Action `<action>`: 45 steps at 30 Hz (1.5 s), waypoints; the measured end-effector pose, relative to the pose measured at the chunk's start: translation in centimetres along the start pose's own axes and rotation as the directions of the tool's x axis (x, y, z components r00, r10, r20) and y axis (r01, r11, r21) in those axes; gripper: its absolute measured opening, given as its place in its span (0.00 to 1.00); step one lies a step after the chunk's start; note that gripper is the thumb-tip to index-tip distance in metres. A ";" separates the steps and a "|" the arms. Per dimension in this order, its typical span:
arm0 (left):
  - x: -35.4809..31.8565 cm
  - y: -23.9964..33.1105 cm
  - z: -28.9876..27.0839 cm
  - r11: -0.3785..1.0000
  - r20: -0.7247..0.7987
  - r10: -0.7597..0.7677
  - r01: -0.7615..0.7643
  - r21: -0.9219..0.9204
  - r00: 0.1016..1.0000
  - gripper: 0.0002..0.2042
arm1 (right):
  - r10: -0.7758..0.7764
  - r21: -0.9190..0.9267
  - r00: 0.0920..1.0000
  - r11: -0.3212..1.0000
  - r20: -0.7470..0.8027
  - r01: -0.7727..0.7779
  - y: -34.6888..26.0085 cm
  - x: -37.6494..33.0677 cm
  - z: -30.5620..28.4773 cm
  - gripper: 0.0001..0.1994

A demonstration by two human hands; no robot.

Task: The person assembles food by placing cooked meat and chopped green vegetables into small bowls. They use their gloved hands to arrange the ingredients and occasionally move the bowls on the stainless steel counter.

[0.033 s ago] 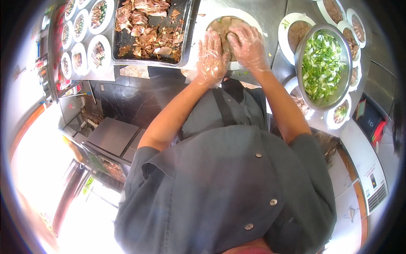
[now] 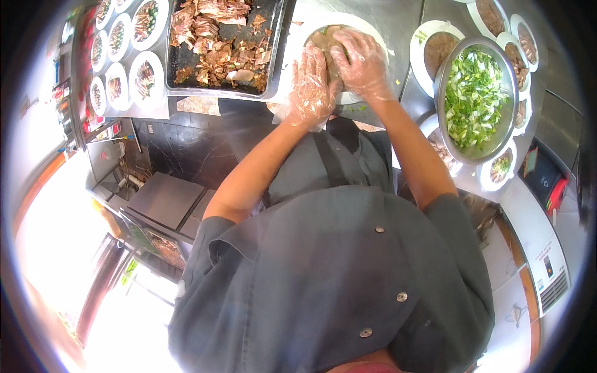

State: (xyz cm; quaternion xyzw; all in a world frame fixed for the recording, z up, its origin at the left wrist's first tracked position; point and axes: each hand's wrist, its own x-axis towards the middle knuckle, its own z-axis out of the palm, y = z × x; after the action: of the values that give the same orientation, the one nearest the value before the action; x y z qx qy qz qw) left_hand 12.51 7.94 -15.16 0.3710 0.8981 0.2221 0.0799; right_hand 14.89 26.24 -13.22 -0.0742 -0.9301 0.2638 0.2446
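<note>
Both my hands wear thin clear plastic gloves and rest over a white round plate at the top middle. Pale brown meat slices lie on it, partly hidden under my hands. My left hand lies along the plate's left side, its fingers straight and close together, touching the slices. My right hand bends over the slices from the right, fingers stretched forward and slightly curved. No slice shows lifted in either hand.
Left of the plate stands a black tray of browned meat pieces. Several filled white plates stand farther left. At right, a metal bowl of chopped greens overlaps plates of meat slices, including a white plate.
My right hand's fingers have shifted slightly and look less curled over the slices. My left hand has barely moved; the tray and bowl are unchanged.
</note>
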 end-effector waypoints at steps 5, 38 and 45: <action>0.2 -0.1 -1.0 0.992 0.068 -0.062 0.069 -0.106 0.996 0.46 | -0.047 0.026 0.968 0.999 0.248 0.042 1.7 0.9 3.5 0.20; 5.2 -3.9 -4.6 0.901 -0.278 -0.187 0.051 -0.432 0.942 0.13 | 0.396 -0.050 0.795 0.905 0.460 -0.422 4.6 6.9 0.7 0.13; 6.9 -4.5 -3.8 0.937 -0.065 -0.015 -0.009 -0.348 0.998 0.14 | 0.135 0.039 0.837 0.982 0.530 -0.183 4.8 5.9 1.8 0.11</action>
State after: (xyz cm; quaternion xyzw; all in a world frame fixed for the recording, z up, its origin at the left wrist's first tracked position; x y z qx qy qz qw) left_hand 3.54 8.68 -13.67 0.3422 0.8473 0.3897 0.1146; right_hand 8.89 31.12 -14.62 -0.0656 -0.9395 0.3340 -0.0384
